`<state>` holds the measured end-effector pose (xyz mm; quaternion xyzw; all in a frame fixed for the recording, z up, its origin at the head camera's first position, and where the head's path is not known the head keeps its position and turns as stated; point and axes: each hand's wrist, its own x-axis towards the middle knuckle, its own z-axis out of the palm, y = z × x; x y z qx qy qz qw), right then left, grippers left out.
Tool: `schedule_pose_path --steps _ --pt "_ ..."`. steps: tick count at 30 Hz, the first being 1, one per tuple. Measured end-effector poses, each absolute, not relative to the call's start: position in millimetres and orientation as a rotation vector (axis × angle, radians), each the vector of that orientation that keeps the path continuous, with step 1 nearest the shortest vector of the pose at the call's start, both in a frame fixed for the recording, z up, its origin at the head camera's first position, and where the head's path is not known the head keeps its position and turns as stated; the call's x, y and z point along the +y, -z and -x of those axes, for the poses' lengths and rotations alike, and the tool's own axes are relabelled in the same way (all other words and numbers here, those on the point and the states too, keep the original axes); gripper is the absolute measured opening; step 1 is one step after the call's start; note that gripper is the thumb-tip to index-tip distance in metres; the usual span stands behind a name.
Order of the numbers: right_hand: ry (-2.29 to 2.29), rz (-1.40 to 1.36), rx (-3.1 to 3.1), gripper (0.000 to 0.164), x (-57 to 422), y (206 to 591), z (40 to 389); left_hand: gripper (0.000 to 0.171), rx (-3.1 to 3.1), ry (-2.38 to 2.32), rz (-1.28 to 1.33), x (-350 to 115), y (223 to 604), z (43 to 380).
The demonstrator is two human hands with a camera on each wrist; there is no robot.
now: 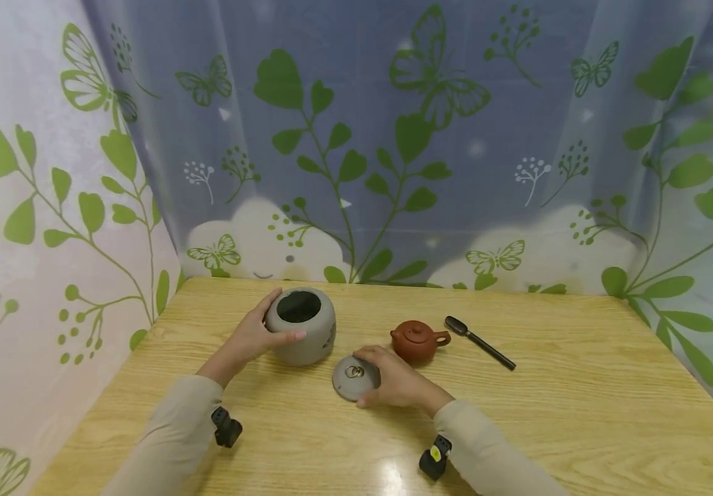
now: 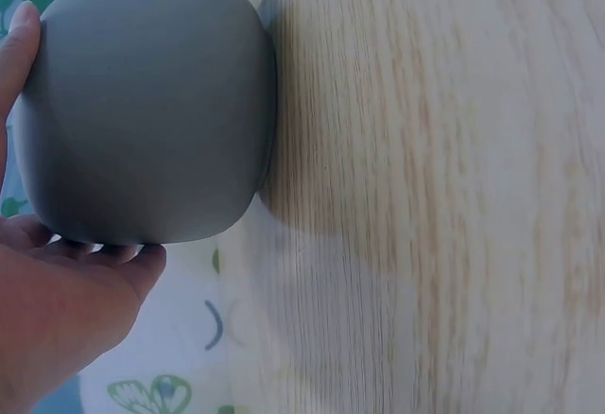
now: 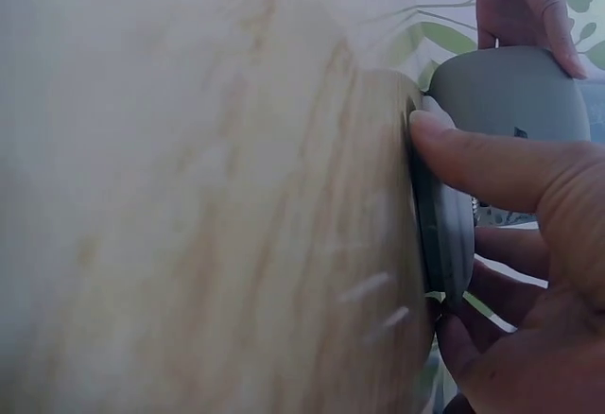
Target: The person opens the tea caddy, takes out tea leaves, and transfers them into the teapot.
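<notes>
A round grey jar (image 1: pixel 306 342) with a dark open mouth stands at the left of the wooden table. My left hand (image 1: pixel 251 339) grips its side, the thumb on the near face and the fingers round the far side; the left wrist view shows the jar's plain grey wall (image 2: pixel 151 112) between them. Just right of the jar, the grey lid (image 1: pixel 346 387) has its ring handle facing up. My right hand (image 1: pixel 396 381) holds the lid by its right edge, thumb and fingers on opposite sides of the rim. Whether the lid touches the table cannot be told.
A reddish-brown clay teapot (image 1: pixel 415 342) sits just beyond my right hand, its handle pointing right. Right of it lies a dark scoop (image 1: pixel 480 342) at a slant. A leaf-patterned curtain (image 1: pixel 356 138) rises behind the table (image 1: pixel 579 399) and along both sides.
</notes>
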<state>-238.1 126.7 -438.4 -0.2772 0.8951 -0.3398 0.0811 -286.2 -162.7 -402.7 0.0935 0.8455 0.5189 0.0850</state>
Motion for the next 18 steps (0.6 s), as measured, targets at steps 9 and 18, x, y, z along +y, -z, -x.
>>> schedule_pose_path --steps 9,18 --pt "1.031 0.832 2.690 0.077 127.3 441.1 240.5 0.109 2.523 -1.549 -0.287 -164.7 404.9 286.1" --pt "1.049 0.794 2.707 0.080 127.9 443.7 242.1 0.108 2.513 -1.559 -0.299 -163.8 403.1 284.8"
